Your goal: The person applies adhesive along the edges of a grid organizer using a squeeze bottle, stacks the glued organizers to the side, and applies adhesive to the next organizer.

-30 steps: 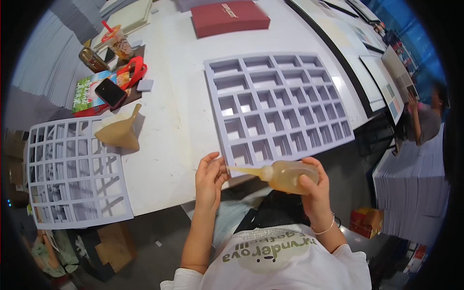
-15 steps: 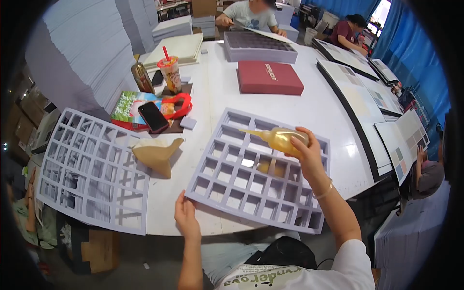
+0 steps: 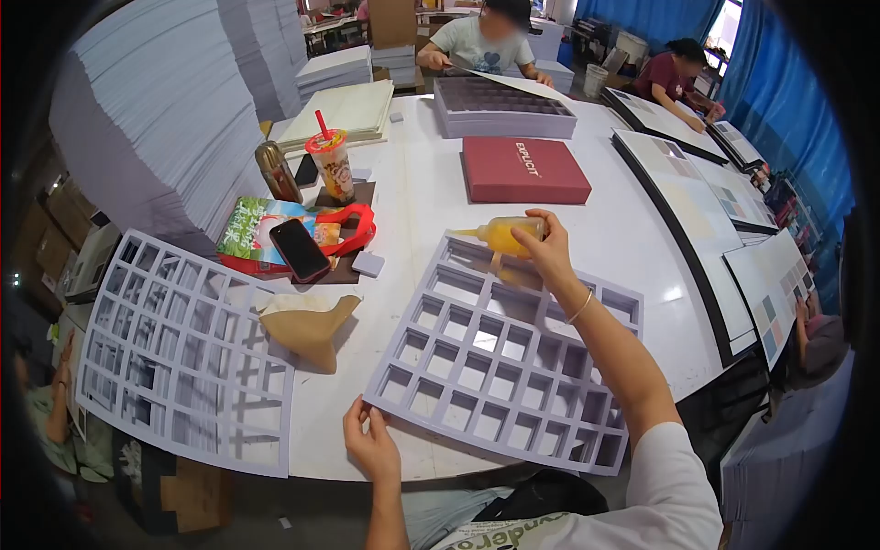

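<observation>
1. bottle (image 3: 507, 238) and right hand (image 3: 548, 257) have moved since the previous frame: from over the far-left compartments to the far edge of the grid tray (image 3: 467, 434).
2. left hand, nearest: (image 3: 373, 445) at the tray's near-left corner, thumb and fingers loosely parted; whether the fingertips bear on it cannot be told.
3. grid tray: just beyond the left hand, extending rightward and away beneath the right forearm.
4. second grid tray (image 3: 283, 417): left of the left hand, with a brown paper pouch (image 3: 316, 337) at its right side.
5. right hand: closed around the bottle, which holds yellow liquid and lies nearly level, nozzle pointing left.
6. phone (image 3: 300, 252) and drink cup (image 3: 335, 172): left of the right hand, the cup farther away.
7. red box (image 3: 526, 176): just beyond the right hand.
8. another person (image 3: 490, 46): well beyond the right hand, holding a sheet (image 3: 522, 85).
</observation>
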`<control>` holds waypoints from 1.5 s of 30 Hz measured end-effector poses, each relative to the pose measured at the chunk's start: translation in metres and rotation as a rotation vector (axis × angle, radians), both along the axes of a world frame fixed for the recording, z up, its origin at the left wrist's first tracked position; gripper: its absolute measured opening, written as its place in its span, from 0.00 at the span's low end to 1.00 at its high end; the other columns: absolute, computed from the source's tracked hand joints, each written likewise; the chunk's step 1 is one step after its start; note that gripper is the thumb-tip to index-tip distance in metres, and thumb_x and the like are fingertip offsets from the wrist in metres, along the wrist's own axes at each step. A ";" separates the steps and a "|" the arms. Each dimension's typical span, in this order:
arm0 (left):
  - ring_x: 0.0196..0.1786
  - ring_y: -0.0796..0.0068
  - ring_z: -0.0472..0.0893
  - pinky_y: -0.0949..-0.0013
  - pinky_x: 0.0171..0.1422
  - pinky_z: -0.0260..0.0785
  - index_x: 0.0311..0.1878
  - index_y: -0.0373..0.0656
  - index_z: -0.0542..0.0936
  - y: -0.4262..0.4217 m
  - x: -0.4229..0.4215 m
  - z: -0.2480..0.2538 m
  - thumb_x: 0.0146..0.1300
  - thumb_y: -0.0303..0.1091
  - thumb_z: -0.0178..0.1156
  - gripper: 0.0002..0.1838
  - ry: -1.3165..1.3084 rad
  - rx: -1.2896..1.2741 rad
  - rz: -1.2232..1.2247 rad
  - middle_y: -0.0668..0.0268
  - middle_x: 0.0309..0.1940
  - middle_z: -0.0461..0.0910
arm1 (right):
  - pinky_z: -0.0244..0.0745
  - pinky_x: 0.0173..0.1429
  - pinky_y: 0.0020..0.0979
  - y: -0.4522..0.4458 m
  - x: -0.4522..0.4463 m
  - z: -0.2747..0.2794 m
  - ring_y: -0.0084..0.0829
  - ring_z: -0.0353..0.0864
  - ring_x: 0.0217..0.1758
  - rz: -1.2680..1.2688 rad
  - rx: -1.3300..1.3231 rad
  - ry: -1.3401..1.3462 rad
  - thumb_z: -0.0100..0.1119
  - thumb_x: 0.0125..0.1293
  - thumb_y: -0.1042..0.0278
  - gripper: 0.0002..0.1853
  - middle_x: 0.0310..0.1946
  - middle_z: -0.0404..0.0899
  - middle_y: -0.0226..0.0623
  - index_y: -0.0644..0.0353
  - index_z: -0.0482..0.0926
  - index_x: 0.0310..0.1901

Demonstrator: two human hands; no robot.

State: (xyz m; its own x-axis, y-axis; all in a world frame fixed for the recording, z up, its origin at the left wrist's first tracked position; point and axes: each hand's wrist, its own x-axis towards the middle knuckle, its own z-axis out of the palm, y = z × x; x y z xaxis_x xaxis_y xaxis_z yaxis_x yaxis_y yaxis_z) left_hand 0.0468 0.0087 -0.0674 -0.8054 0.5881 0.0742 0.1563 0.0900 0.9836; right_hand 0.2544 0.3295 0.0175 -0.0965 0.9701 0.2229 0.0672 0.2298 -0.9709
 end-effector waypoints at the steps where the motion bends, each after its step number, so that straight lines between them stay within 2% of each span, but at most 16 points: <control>1: 0.54 0.66 0.77 0.67 0.54 0.79 0.59 0.26 0.73 0.000 0.002 0.001 0.68 0.20 0.54 0.17 0.005 -0.001 0.004 0.56 0.52 0.73 | 0.86 0.35 0.28 0.003 0.000 -0.001 0.31 0.83 0.44 0.000 0.005 -0.003 0.69 0.60 0.68 0.25 0.45 0.78 0.42 0.63 0.72 0.56; 11: 0.54 0.66 0.78 0.67 0.53 0.81 0.58 0.26 0.74 0.002 0.004 -0.001 0.69 0.19 0.53 0.16 0.025 0.060 0.019 0.56 0.51 0.73 | 0.86 0.36 0.30 -0.009 0.004 -0.006 0.32 0.82 0.47 0.117 -0.089 -0.008 0.69 0.60 0.68 0.24 0.47 0.77 0.43 0.63 0.72 0.56; 14: 0.54 0.66 0.78 0.67 0.54 0.81 0.58 0.26 0.74 0.004 0.006 0.005 0.69 0.19 0.53 0.16 0.041 0.052 0.017 0.56 0.51 0.73 | 0.86 0.38 0.30 -0.035 0.000 0.002 0.32 0.81 0.47 0.189 -0.158 -0.021 0.69 0.60 0.69 0.24 0.46 0.77 0.42 0.63 0.72 0.56; 17: 0.54 0.66 0.78 0.67 0.53 0.82 0.59 0.27 0.74 0.003 0.006 0.009 0.69 0.19 0.53 0.16 0.056 0.023 0.014 0.55 0.53 0.72 | 0.84 0.44 0.29 -0.055 -0.005 -0.009 0.29 0.80 0.47 0.229 -0.082 -0.062 0.69 0.60 0.70 0.23 0.45 0.78 0.41 0.63 0.73 0.55; 18: 0.54 0.66 0.78 0.67 0.53 0.82 0.59 0.27 0.74 0.003 0.006 0.008 0.69 0.19 0.53 0.16 0.044 0.036 0.011 0.55 0.54 0.72 | 0.79 0.50 0.27 -0.075 -0.011 0.008 0.26 0.79 0.47 0.249 -0.192 -0.014 0.70 0.60 0.71 0.23 0.44 0.79 0.39 0.63 0.74 0.55; 25: 0.51 0.68 0.80 0.69 0.49 0.83 0.59 0.30 0.76 0.002 0.003 0.000 0.71 0.21 0.50 0.16 0.081 0.063 0.010 0.55 0.55 0.74 | 0.76 0.52 0.26 -0.134 -0.026 0.000 0.25 0.78 0.47 0.430 -0.227 -0.025 0.71 0.60 0.70 0.23 0.44 0.79 0.36 0.62 0.74 0.55; 27: 0.50 0.68 0.81 0.70 0.48 0.82 0.60 0.31 0.76 0.001 0.003 0.002 0.72 0.22 0.49 0.16 0.077 0.051 0.005 0.55 0.55 0.74 | 0.75 0.54 0.28 -0.150 -0.029 -0.002 0.25 0.77 0.50 0.492 -0.214 -0.079 0.72 0.60 0.68 0.23 0.46 0.78 0.35 0.61 0.74 0.55; 29: 0.49 0.68 0.81 0.71 0.47 0.82 0.59 0.32 0.76 0.001 0.003 0.006 0.72 0.22 0.48 0.16 0.068 0.045 0.005 0.55 0.55 0.74 | 0.75 0.55 0.28 -0.160 -0.029 0.006 0.26 0.77 0.52 0.586 -0.377 -0.023 0.72 0.59 0.68 0.24 0.48 0.78 0.36 0.60 0.74 0.55; 32: 0.48 0.67 0.81 0.71 0.47 0.82 0.59 0.31 0.76 0.000 0.002 0.006 0.71 0.21 0.48 0.16 0.098 0.008 -0.003 0.55 0.55 0.74 | 0.79 0.52 0.32 -0.149 -0.010 0.015 0.31 0.79 0.51 0.500 -0.590 0.244 0.71 0.60 0.67 0.24 0.49 0.77 0.38 0.59 0.73 0.56; 33: 0.48 0.66 0.81 0.71 0.46 0.82 0.59 0.31 0.76 0.001 0.001 0.003 0.70 0.20 0.48 0.16 0.110 0.026 0.005 0.54 0.54 0.75 | 0.84 0.45 0.35 -0.138 0.003 0.023 0.35 0.81 0.50 0.422 -0.572 0.232 0.69 0.61 0.66 0.24 0.49 0.77 0.40 0.60 0.72 0.57; 35: 0.49 0.66 0.81 0.71 0.46 0.83 0.59 0.31 0.76 0.001 0.003 0.004 0.70 0.19 0.48 0.16 0.084 0.030 -0.002 0.55 0.54 0.74 | 0.86 0.40 0.35 -0.107 0.030 0.023 0.35 0.82 0.49 0.227 -0.428 0.203 0.67 0.62 0.66 0.24 0.49 0.77 0.41 0.61 0.71 0.58; 38: 0.50 0.66 0.80 0.70 0.46 0.82 0.60 0.30 0.75 0.002 0.002 0.003 0.70 0.19 0.48 0.17 0.083 0.019 -0.003 0.56 0.53 0.74 | 0.87 0.41 0.34 -0.062 0.071 0.021 0.34 0.82 0.49 0.004 -0.267 0.101 0.68 0.62 0.66 0.25 0.49 0.77 0.42 0.62 0.71 0.58; 41: 0.49 0.67 0.80 0.71 0.44 0.81 0.60 0.30 0.75 0.003 0.003 0.005 0.70 0.19 0.48 0.17 0.085 0.005 -0.009 0.56 0.52 0.74 | 0.87 0.41 0.33 -0.034 0.092 0.017 0.34 0.83 0.49 -0.039 -0.154 0.041 0.69 0.61 0.65 0.26 0.49 0.77 0.42 0.62 0.71 0.58; 45: 0.50 0.68 0.80 0.71 0.45 0.81 0.60 0.30 0.75 0.003 0.003 0.004 0.70 0.19 0.48 0.17 0.070 0.010 0.002 0.57 0.52 0.74 | 0.87 0.41 0.32 -0.020 0.096 0.015 0.33 0.83 0.49 -0.022 -0.143 -0.039 0.70 0.60 0.65 0.27 0.49 0.78 0.43 0.62 0.71 0.58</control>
